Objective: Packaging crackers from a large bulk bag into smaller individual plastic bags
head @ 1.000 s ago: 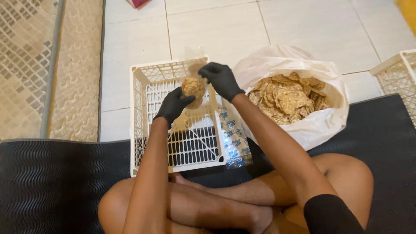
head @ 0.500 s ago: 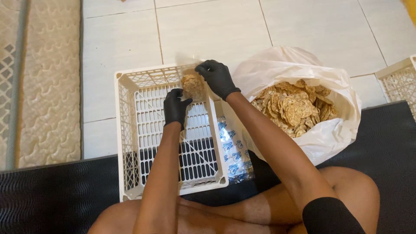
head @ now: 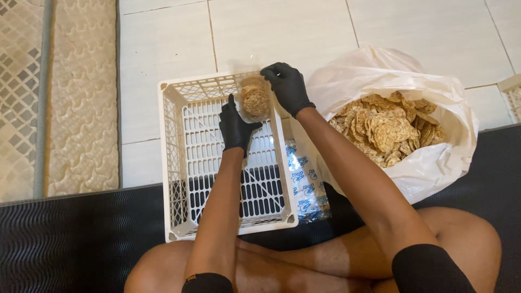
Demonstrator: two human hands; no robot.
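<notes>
Where the view begins, nearest the camera, the person's bare crossed legs (head: 325,255) rest on a dark ribbed mat (head: 81,239), and both forearms reach forward from black sleeves. Just beyond the knees sits a white plastic crate (head: 173,163) with a slotted floor and lattice walls, its near end on the mat and its far end on the pale tiled floor (head: 271,32). Beside the crate's right wall lies a stack of clear printed wrappers (head: 304,184), partly tucked under the right forearm.

Over the far part of the crate, the left hand (head: 236,127) in a black glove curls its fingers around the near and left side of a small clear bag of round brown crackers (head: 255,100), gripping it from below. The right hand (head: 287,87), also in a black glove, closes on the bag's top right edge, thumb and fingers pinched on the plastic. The bag is held upright between the two hands, above the crate's far right corner, close to its rim.

To the right, a large white plastic sack (head: 429,163) stands open, filled with loose crackers (head: 385,130) of the same kind. Another white crate's corner (head: 510,92) shows at the right edge. Far left, a patterned beige mattress (head: 59,92) lies along the tiles.
</notes>
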